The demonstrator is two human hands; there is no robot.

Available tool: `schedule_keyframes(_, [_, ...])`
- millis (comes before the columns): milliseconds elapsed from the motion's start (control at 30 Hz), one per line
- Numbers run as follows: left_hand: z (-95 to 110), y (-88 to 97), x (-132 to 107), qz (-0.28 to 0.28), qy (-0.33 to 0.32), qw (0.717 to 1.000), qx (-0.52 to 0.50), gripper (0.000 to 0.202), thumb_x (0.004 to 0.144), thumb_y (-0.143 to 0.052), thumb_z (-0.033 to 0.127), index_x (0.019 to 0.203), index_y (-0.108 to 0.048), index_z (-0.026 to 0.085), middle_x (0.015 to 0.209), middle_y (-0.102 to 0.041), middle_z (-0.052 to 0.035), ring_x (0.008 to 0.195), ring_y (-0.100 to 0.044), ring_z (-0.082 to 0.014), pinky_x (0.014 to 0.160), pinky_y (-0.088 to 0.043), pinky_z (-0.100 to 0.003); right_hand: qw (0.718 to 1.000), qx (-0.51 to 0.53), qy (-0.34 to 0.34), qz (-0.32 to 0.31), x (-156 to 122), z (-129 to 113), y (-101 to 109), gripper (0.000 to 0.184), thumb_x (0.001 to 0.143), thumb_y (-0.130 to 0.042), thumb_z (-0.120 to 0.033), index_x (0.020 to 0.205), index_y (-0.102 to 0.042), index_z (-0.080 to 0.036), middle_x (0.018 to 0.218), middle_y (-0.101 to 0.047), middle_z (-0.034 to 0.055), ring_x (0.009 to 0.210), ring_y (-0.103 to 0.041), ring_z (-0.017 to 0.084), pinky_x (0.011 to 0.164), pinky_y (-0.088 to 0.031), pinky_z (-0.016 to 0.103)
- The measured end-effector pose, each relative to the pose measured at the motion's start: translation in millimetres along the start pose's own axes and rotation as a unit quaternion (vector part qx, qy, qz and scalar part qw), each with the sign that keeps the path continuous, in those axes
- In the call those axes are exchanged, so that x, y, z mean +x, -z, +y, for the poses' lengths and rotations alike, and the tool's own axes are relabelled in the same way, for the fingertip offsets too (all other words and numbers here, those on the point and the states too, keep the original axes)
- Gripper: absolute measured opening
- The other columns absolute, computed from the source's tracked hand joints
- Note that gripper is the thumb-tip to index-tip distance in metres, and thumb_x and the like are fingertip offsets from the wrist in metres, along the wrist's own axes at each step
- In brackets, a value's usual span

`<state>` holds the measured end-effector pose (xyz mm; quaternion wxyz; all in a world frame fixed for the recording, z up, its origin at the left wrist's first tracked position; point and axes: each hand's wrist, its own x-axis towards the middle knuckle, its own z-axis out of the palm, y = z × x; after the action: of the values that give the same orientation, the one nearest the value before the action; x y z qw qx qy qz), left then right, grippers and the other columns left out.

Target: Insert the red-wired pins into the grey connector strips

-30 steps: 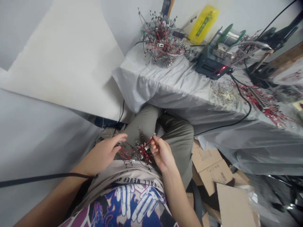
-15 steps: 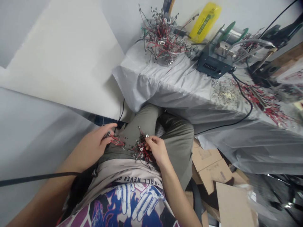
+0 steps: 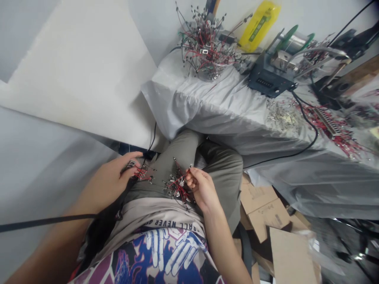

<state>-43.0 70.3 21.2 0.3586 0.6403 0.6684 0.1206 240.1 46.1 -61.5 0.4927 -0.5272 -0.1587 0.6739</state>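
My left hand [image 3: 109, 181] is closed around a small bundle of wired connectors [image 3: 142, 173]. Their metal ends show between thumb and fingers, and red and black wires stick out to the right. On my lap, over the grey-green trousers [image 3: 166, 157], lies a loose pile of similar wired connectors [image 3: 177, 187] with red and dark leads. At the right edge of this pile my right hand [image 3: 204, 189] pinches one wired connector [image 3: 191, 167] between thumb and forefinger. Its silver end points up and a red wire trails left over the pile.
A table with a grey plastic cover [image 3: 189, 104] stands in front. On it are a tangled heap of wired parts [image 3: 207, 47], a yellow packet [image 3: 259, 25], a dark blue device [image 3: 269, 79] beneath a wire spool [image 3: 296, 41], and a slotted strip [image 3: 327, 122]. Cardboard [image 3: 265, 205] lies at lower right.
My right hand has moved slightly up and right, lifting one connector off the pile. My left hand has shifted a little left, with its bundle still held.
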Motion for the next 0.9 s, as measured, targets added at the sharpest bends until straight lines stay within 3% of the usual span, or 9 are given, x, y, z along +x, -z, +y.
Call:
schedule_keyframes(167, [0, -1.7, 0, -0.004, 0.007, 1.0, -0.006, 0.048, 0.104, -0.049, 0.04, 0.149, -0.062, 0.029, 0.13, -0.076, -0.0047, 0.114, -0.069, -0.0323, 0.104, -0.048, -0.045, 0.997, 0.065, -0.037, 0.003, 1, -3, 2, 0.039, 0.066, -0.1, -0.042, 0.083, -0.081, -0.011, 0.072, -0.073, 0.0041, 0.058, -0.057, 0.007, 0.049, -0.041, 0.017])
schedule_keyframes(533, [-2, -1.8, 1, -0.017, 0.006, 1.0, 0.005, 0.049, 0.104, -0.049, 0.042, 0.15, -0.061, 0.029, 0.131, -0.077, -0.0053, 0.117, -0.07, -0.0341, 0.107, -0.05, -0.049, 0.998, 0.064, -0.011, -0.002, 1, -2, 7, 0.03, 0.078, -0.094, -0.04, 0.087, -0.077, -0.017, 0.074, -0.073, 0.0042, 0.06, -0.06, 0.011, 0.048, -0.048, 0.021])
schedule_keyframes(733, [-1, -2.8, 1, -0.006, -0.056, 0.998, 0.002, 0.046, 0.107, -0.042, 0.033, 0.142, -0.067, 0.02, 0.143, -0.071, -0.0109, 0.131, -0.065, -0.0311, 0.118, -0.046, -0.049, 0.998, 0.056, -0.002, -0.002, -10, -11, 1, 0.032, 0.078, -0.094, -0.041, 0.088, -0.078, -0.015, 0.075, -0.074, 0.0046, 0.06, -0.061, 0.01, 0.049, -0.048, 0.02])
schedule_keyframes(900, [-2, -10.1, 3, -0.033, -0.115, 0.993, -0.015, 0.043, 0.109, -0.036, 0.027, 0.124, -0.076, 0.021, 0.137, -0.071, -0.0087, 0.128, -0.065, -0.0265, 0.117, -0.047, -0.044, 0.999, 0.029, 0.017, -0.02, -25, -24, -11, 0.033, 0.08, -0.092, -0.043, 0.089, -0.078, -0.015, 0.078, -0.076, 0.0061, 0.061, -0.065, 0.011, 0.051, -0.046, 0.021])
